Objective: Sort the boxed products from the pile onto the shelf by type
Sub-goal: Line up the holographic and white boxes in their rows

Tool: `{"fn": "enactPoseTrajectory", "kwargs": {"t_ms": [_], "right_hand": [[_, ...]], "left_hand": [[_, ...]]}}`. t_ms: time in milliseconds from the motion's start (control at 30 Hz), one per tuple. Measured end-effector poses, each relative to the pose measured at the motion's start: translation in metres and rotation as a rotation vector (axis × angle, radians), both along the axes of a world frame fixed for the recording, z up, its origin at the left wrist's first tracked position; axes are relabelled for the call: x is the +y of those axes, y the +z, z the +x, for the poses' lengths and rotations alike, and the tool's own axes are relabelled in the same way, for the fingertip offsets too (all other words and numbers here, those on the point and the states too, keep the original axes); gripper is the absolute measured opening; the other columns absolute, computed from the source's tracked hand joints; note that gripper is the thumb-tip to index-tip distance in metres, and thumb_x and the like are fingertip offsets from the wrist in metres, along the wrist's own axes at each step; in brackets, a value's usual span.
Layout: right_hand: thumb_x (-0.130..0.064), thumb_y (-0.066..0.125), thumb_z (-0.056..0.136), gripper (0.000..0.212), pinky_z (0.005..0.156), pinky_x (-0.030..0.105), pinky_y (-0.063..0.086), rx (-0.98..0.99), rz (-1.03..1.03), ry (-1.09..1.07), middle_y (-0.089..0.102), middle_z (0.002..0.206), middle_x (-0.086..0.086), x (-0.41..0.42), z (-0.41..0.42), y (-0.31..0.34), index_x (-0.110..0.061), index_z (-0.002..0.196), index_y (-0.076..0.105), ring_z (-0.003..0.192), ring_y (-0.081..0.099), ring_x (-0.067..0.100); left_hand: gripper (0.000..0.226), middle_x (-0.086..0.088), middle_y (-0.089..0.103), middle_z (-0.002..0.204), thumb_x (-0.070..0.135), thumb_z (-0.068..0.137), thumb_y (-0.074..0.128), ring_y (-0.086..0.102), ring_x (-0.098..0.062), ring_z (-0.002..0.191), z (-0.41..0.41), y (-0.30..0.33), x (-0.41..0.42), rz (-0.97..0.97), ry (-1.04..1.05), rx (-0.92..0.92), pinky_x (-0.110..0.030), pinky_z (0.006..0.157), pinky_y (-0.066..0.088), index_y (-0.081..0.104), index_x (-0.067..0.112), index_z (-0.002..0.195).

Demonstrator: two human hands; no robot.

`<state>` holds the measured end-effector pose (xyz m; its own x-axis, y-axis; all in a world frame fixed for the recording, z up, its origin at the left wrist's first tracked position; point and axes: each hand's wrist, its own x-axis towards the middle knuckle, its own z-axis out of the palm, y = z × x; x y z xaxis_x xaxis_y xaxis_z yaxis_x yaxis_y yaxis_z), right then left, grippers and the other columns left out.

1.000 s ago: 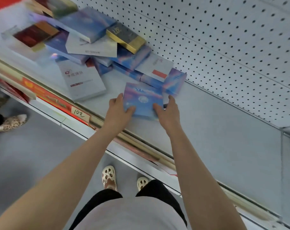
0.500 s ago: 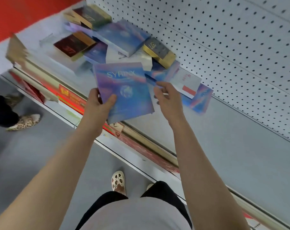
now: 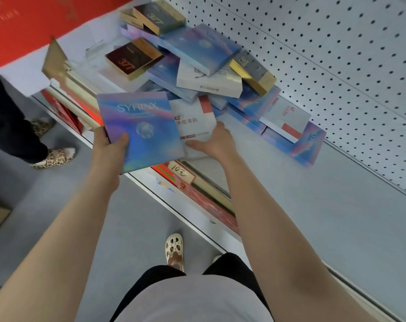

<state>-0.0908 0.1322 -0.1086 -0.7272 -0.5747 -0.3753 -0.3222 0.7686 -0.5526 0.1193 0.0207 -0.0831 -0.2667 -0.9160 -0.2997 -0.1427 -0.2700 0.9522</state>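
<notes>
Change vs. half a second earlier: the blue SYRINX box [image 3: 140, 130] is now carried by the left hand [image 3: 110, 145] alone, thumb over its lower left face, fingers clasped round the left edge, box lifted off the shelf [image 3: 313, 217] and overhanging its front edge. The right hand [image 3: 217, 141], which was at the box's right edge, has let go and moved to a white box with red print [image 3: 195, 123] lying flat on the shelf; thumb is pressed on its near edge, the other fingers are hidden beyond the hand, so grip cannot be confirmed.

Setting: grey shelf with white pegboard back panel [image 3: 325, 54]; front rail carries a handwritten price tag [image 3: 180, 171]. Grey floor below. Red panel at upper left. A second person's leg and leopard-print shoe [image 3: 54, 156] at left.

Count, pile [image 3: 204, 66] behind the hands: gold-edged dark boxes, three visible (one dark red-faced [image 3: 133, 58], two grey-faced [image 3: 252, 73] [image 3: 155, 16]). White boxes, three visible, including the one under the right hand. Blue iridescent boxes: several stacked and overlapping, exact number not determinable; plus the one held.
</notes>
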Motion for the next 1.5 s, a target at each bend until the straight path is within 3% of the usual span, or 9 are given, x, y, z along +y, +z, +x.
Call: {"fn": "enactPoseTrajectory", "kwargs": {"t_ms": [233,300,400,600,900,1033,1200,1333,1500], "right_hand": [[-0.049,0.06,0.094,0.039,0.08,0.032,0.054,-0.281,-0.28,-0.353,0.07,0.102,0.0,0.112,-0.02,0.027,-0.014,0.109,0.065,0.099,0.066,0.021],[-0.049,0.052,0.098,0.04,0.084,0.037,0.053,-0.24,-0.33,-0.47,0.07,0.103,0.003,0.147,-0.021,0.038,-0.011,0.105,0.066,0.099,0.065,0.023],[-0.041,0.053,0.099,0.033,0.083,0.037,0.053,-0.186,-0.454,-0.619,0.069,0.106,0.002,0.196,-0.016,0.044,-0.011,0.108,0.064,0.097,0.064,0.022],[-0.024,0.056,0.1,0.019,0.081,0.035,0.058,-0.236,-0.733,-0.858,0.071,0.112,0.004,0.288,0.013,0.053,-0.014,0.115,0.06,0.099,0.069,0.021],[-0.014,0.055,0.098,0.02,0.075,0.036,0.053,-0.069,-1.042,-1.17,0.067,0.111,0.006,0.469,0.082,0.062,-0.014,0.117,0.056,0.098,0.065,0.022],[-0.025,0.051,0.1,0.015,0.074,0.036,0.052,-0.004,-1.014,-1.352,0.07,0.103,0.003,0.569,0.12,0.072,-0.017,0.111,0.058,0.09,0.067,0.021],[-0.041,0.048,0.1,0.024,0.05,0.012,0.045,0.194,-0.853,-1.474,0.063,0.08,-0.007,0.694,0.169,0.079,-0.021,0.089,0.054,0.059,0.058,-0.001],[-0.039,0.048,0.099,0.023,0.056,0.019,0.048,0.259,-0.829,-1.579,0.063,0.073,-0.013,0.777,0.199,0.079,-0.019,0.091,0.055,0.062,0.06,0.002],[-0.046,0.05,0.095,0.031,0.078,0.043,0.059,0.307,-0.808,-1.747,0.072,0.096,0.003,0.862,0.223,0.078,-0.018,0.103,0.062,0.088,0.07,0.024]], "left_hand": [[0.018,0.009,0.064,0.098,0.009,0.096,0.055,0.062,-0.006,0.083,-0.029,-0.007,0.023,0.066,-0.198,0.054,-0.022,0.073,0.053,0.053,0.026,0.102],[0.007,0.008,0.061,0.096,0.019,0.1,0.05,0.06,-0.005,0.08,-0.044,-0.009,0.036,0.069,-0.239,0.05,-0.016,0.065,0.051,0.052,0.023,0.106],[0.02,0.007,0.06,0.091,0.035,0.103,0.043,0.058,-0.005,0.076,-0.07,-0.011,0.062,0.032,-0.33,0.019,-0.016,0.061,0.049,0.052,0.017,0.106],[0.04,-0.004,0.062,0.097,0.064,0.083,0.047,0.056,-0.016,0.088,-0.111,-0.004,0.117,-0.051,-0.645,0.005,-0.045,0.085,0.049,0.054,0.025,0.088],[0.021,0.005,0.06,0.089,0.052,0.084,0.055,0.051,-0.014,0.085,-0.135,0.02,0.287,-0.066,-0.978,0.126,-0.037,0.08,0.041,0.063,0.033,0.082],[0.016,0.009,0.067,0.097,0.045,0.09,0.055,0.06,-0.012,0.09,-0.129,0.016,0.396,-0.062,-1.038,0.161,-0.036,0.086,0.047,0.065,0.032,0.089],[0.015,0.008,0.06,0.087,0.044,0.089,0.055,0.054,-0.017,0.083,-0.118,0.012,0.546,-0.024,-1.144,0.195,-0.037,0.076,0.041,0.061,0.033,0.079],[0.015,0.001,0.056,0.089,0.047,0.084,0.057,0.049,-0.016,0.082,-0.114,0.01,0.642,-0.02,-1.252,0.238,-0.037,0.075,0.038,0.06,0.033,0.079],[0.017,-0.002,0.055,0.088,0.046,0.083,0.058,0.049,-0.018,0.08,-0.118,0.009,0.743,-0.001,-1.378,0.23,-0.037,0.073,0.038,0.058,0.03,0.08]]}}
